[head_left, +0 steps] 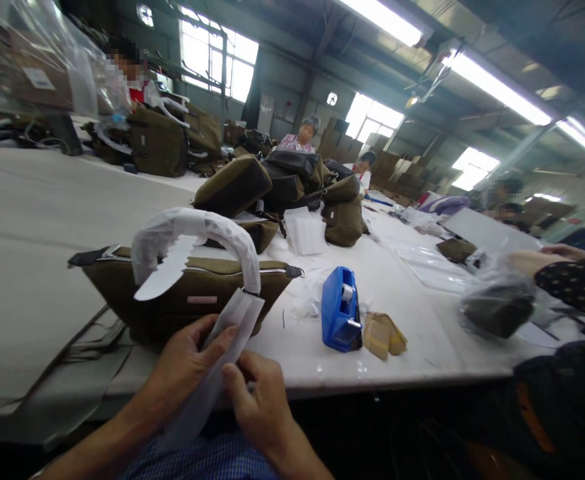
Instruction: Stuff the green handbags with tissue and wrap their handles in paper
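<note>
An olive-green handbag point(162, 320) with a zip along its top stands on the table in front of me. Its arched handle point(222, 233) is wrapped in white paper, and a white jagged-edged piece point(170, 270) hangs beside it. A long white wrapping strip point(240, 313) runs from the handle's right end down toward my lap. My left hand point(190, 357) pinches this strip between thumb and fingers, close to the bag's front. Just below, my right hand point(260, 393) has its curled fingers and thumb on the strip's right edge.
A blue tape dispenser point(341, 310) and folded brown paper point(385, 335) lie to the right. Behind are a stack of white sheets point(305, 230) and piled olive bags point(282, 177). At right, a co-worker's hands point(537, 260) handle a plastic-wrapped bag point(500, 303). Other people sit farther back.
</note>
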`<state>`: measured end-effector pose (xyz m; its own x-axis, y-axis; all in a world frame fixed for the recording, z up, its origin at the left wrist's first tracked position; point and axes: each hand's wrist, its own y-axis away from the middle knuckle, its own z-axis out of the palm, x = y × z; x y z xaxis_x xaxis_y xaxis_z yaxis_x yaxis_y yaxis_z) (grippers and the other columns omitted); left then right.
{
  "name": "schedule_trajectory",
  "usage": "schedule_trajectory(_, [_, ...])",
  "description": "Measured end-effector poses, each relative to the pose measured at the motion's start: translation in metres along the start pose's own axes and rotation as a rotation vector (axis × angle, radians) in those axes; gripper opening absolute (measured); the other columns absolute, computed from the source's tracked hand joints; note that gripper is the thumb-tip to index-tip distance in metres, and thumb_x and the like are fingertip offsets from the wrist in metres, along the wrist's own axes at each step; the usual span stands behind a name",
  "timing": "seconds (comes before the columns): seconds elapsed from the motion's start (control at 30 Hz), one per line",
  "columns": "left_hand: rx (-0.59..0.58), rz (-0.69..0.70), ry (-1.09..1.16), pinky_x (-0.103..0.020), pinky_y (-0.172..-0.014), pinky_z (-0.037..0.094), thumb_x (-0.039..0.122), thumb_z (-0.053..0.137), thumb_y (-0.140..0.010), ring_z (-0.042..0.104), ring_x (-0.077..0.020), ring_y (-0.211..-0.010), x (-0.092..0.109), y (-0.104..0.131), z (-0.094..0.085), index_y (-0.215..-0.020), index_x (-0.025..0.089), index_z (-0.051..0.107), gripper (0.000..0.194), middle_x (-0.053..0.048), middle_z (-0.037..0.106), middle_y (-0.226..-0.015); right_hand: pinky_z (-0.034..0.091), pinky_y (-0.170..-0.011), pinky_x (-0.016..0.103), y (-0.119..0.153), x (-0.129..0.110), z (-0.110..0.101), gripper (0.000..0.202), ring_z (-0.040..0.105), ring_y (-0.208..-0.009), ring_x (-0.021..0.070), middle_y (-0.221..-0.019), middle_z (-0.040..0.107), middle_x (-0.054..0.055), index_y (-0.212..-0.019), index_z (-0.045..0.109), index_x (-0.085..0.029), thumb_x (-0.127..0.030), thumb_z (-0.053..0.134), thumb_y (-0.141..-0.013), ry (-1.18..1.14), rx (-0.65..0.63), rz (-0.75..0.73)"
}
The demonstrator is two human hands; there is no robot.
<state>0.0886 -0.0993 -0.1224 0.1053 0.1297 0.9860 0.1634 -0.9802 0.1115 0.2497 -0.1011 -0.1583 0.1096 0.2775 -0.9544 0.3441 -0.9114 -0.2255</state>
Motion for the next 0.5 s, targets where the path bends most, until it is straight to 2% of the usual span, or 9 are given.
schedule_trajectory(0.07, [-0.005, 0.002, -0.018, -0.033, -0.079, 0.061, 0.081, 0.077, -0.075, 0.077, -0.0322, -0.093, -0.001, -0.001, -0.001, -0.098, 0.021, 0.078, 0.065, -0.006, 0.082, -0.089, 0.045, -0.064, 0.03, -0.012, -0.004, -0.012, 0.043, 0.061, -0.066, 0.0188, -0.073, 0.068, 0.004, -0.081, 0.069, -0.021, -0.055, 0.059, -0.106, 0.05, 0.142, -0.023])
schedule_trajectory(0.13, [-0.01, -0.005, -0.044, -0.033, -0.077, 0.061, 0.084, 0.077, -0.073, 0.078, -0.0329, -0.091, -0.002, -0.003, 0.0, -0.099, 0.021, 0.078, 0.068, -0.007, 0.083, -0.091, 0.043, -0.06, 0.029, -0.026, -0.01, -0.02, 0.041, 0.059, -0.063, 0.0174, -0.073, 0.067, 0.002, -0.086, 0.069, -0.021, -0.058, 0.062, -0.102, 0.056, 0.23, -0.021])
schedule_trajectory(0.23, [0.001, 0.009, -0.054, -0.032, -0.075, 0.062, 0.085, 0.077, -0.073, 0.078, -0.033, -0.092, -0.007, -0.006, 0.002, -0.104, 0.022, 0.079, 0.071, -0.007, 0.085, -0.096, 0.035, -0.057, 0.028, -0.046, -0.02, -0.02, 0.038, 0.051, -0.06, 0.0149, -0.066, 0.058, -0.002, -0.08, 0.066, -0.021, -0.055, 0.071, -0.096, 0.141, 0.231, -0.014])
schedule_trajectory(0.33, [-0.027, -0.017, -0.011, -0.032, -0.085, 0.064, 0.081, 0.079, -0.078, 0.078, -0.0348, -0.107, -0.015, -0.011, -0.004, -0.117, 0.024, 0.079, 0.069, -0.005, 0.086, -0.106, 0.031, -0.056, 0.027, -0.058, -0.026, -0.013, 0.038, 0.044, -0.059, 0.0126, -0.062, 0.051, -0.004, -0.069, 0.061, -0.021, -0.046, 0.071, -0.096, 0.12, 0.235, 0.037])
schedule_trajectory(0.43, [-0.134, -0.074, -0.009, -0.036, -0.086, 0.067, 0.079, 0.081, -0.078, 0.078, -0.0371, -0.114, -0.028, -0.022, -0.018, -0.122, 0.029, 0.078, 0.067, -0.002, 0.087, -0.106, 0.039, -0.057, 0.025, -0.062, -0.026, -0.016, 0.032, 0.051, -0.062, 0.0132, -0.068, 0.061, -0.003, -0.081, 0.073, -0.02, -0.046, 0.069, -0.099, -0.062, 0.126, 0.067])
schedule_trajectory(0.5, [-0.157, -0.108, -0.073, -0.038, -0.08, 0.068, 0.082, 0.082, -0.073, 0.082, -0.0372, -0.103, -0.037, -0.031, -0.026, -0.116, 0.031, 0.081, 0.067, -0.001, 0.088, -0.098, 0.047, -0.062, 0.026, -0.06, -0.022, -0.031, 0.03, 0.06, -0.065, 0.015, -0.075, 0.07, -0.001, -0.093, 0.08, -0.021, -0.047, 0.069, -0.1, -0.042, 0.077, 0.017])
